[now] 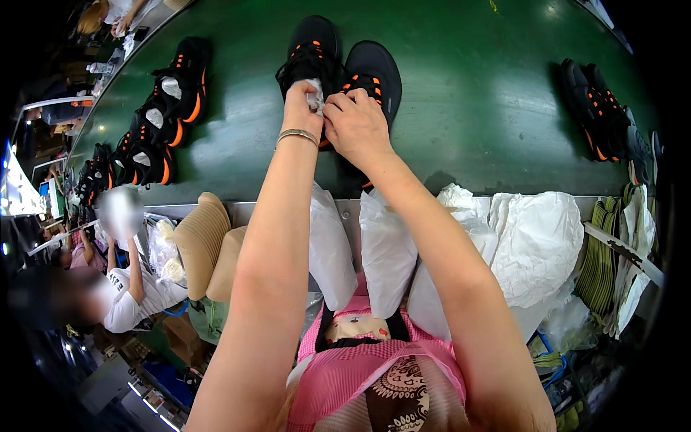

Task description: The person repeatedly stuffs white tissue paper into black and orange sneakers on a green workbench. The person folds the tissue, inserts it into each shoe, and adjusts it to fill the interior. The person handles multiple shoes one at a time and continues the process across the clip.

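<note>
Two black shoes with orange lace loops lie side by side before me on the green table, the left shoe (314, 36) and the right shoe (381, 68), toes pointing away. My left hand (301, 111), with a bracelet at the wrist, is closed at the left shoe's opening. A crumpled white paper wad (315, 95) shows beside its fingers. My right hand (356, 128) lies over the right shoe's opening, its fingers bent and closed towards the paper. What they hold is hidden from view.
Black-and-orange shoes (188, 75) with white stuffing line the table's left; more shoes (594, 108) lie at right. Below the near edge are stacked tan insoles (201, 241), white paper (536, 241) and green striped pieces (604, 252). A co-worker (140, 295) is at left.
</note>
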`<state>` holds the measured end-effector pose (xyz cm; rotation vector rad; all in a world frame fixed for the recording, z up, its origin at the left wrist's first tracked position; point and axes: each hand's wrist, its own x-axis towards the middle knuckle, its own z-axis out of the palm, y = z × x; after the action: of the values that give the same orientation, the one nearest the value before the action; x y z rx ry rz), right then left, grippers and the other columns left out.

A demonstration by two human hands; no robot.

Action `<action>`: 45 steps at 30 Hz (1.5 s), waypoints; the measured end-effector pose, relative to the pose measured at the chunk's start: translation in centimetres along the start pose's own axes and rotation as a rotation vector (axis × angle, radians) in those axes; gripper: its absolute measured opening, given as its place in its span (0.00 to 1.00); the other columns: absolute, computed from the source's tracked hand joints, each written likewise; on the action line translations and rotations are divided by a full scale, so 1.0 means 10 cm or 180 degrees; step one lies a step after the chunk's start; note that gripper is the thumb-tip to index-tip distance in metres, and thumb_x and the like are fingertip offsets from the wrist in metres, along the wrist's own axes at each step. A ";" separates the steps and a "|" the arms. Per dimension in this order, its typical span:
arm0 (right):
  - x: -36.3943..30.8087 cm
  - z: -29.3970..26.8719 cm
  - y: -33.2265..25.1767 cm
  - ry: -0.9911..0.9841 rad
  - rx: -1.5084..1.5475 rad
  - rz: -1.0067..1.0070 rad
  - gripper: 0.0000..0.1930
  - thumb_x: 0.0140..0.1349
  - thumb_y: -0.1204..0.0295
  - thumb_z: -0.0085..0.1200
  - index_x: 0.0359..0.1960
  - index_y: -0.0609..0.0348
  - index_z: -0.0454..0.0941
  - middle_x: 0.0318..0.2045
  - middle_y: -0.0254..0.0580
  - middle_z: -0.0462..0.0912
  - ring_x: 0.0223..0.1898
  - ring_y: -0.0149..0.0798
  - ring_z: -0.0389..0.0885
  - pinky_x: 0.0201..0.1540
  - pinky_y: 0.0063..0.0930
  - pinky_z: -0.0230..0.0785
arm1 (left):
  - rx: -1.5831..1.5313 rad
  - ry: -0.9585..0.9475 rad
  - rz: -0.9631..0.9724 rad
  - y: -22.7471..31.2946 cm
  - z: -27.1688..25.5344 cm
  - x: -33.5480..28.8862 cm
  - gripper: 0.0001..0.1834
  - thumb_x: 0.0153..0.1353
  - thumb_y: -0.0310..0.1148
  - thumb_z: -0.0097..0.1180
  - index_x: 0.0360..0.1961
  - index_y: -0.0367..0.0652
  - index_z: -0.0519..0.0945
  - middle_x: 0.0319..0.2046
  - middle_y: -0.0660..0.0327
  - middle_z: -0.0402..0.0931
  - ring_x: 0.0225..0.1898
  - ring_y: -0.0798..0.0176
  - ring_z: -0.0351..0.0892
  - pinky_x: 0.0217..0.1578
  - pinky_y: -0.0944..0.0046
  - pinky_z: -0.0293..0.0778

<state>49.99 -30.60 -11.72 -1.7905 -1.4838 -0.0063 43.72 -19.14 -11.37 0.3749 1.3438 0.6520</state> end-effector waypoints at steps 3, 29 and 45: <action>0.01 -0.06 0.00 -0.0610 -0.0333 -0.0031 0.08 0.48 0.70 0.58 0.31 0.55 0.79 0.40 0.32 0.79 0.44 0.40 0.74 0.46 0.32 0.70 | -0.1054 -0.0049 -0.0277 -0.04 -0.06 0.17 0.09 0.36 0.24 0.49 0.19 0.48 0.62 0.21 0.62 0.64 0.22 0.59 0.67 0.25 0.60 0.68; 0.07 0.16 -0.17 -0.0581 -0.0498 -0.0497 0.14 0.54 0.73 0.56 0.44 0.54 0.79 0.51 0.38 0.74 0.50 0.47 0.71 0.53 0.38 0.65 | -0.1280 -0.0182 0.0142 -0.18 -0.24 0.58 0.15 0.41 0.32 0.58 0.33 0.37 0.75 0.31 0.58 0.72 0.33 0.60 0.69 0.37 0.61 0.66; 0.16 0.43 -0.27 -0.1118 -0.0742 -0.0495 0.19 0.51 0.73 0.57 0.48 0.58 0.76 0.54 0.42 0.70 0.51 0.50 0.69 0.53 0.38 0.64 | 0.0822 0.0844 0.0054 0.11 -0.04 0.77 0.28 0.55 0.39 0.53 0.53 0.30 0.70 0.57 0.39 0.65 0.58 0.41 0.68 0.58 0.52 0.65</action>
<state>46.23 -26.81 -12.37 -1.9261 -1.9377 0.0624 43.80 -13.47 -16.75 0.5214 1.6870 0.5563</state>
